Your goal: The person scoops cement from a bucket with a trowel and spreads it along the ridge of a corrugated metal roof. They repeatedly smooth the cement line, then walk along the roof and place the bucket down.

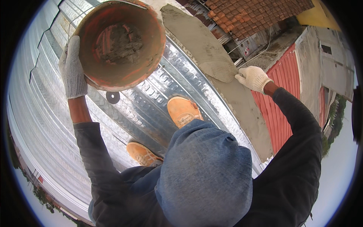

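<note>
At the upper left, my left hand (73, 72), in a grey knitted glove, is closed on the side of a mortar-smeared orange bucket (153, 56). The bucket tilts toward me, and wet grey mortar (123, 43) lies in its bottom. My right hand (254, 78), in a cream knitted glove, is closed around a trowel (218, 71); the handle is mostly hidden in the fist. The trowel's mortar-coated blade lies against the grey mortar strip along the wall top (196, 38), to the left of that hand.
Ribbed shiny metal decking (147, 102) lies under my orange shoes (184, 109). A dark round disc (112, 97) rests below the bucket. Beyond the wall's edge, lower down, are a red corrugated sheet (278, 87) and a tiled roof (253, 17).
</note>
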Available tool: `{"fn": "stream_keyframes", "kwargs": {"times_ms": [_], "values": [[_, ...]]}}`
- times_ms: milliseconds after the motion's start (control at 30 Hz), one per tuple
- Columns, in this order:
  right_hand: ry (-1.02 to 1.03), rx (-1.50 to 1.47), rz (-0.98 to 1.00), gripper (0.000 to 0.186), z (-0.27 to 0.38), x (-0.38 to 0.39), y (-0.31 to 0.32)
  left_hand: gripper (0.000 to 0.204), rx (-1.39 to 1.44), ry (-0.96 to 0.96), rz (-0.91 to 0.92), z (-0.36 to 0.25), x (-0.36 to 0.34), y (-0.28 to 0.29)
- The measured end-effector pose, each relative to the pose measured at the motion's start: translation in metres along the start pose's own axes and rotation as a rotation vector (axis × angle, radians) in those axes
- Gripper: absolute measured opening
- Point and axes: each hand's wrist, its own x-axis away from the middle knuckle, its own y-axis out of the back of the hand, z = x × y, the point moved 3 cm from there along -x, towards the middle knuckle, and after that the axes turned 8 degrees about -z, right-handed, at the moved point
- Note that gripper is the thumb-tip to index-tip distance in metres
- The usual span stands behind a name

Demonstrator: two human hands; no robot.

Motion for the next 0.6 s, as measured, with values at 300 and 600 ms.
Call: {"fn": "stream_keyframes", "kwargs": {"times_ms": [300,600], "values": [[-0.097,0.029,0.031,0.043,-0.025,0.094,-0.054,0.049,-0.023,-0.004,0.031,-0.007,0.007,-0.015],[0.035,0.2,-0.224,0.043,-0.026,0.011,-0.028,0.047,-0.038,-0.004,0.005,-0.005,0.0,-0.004]]}}
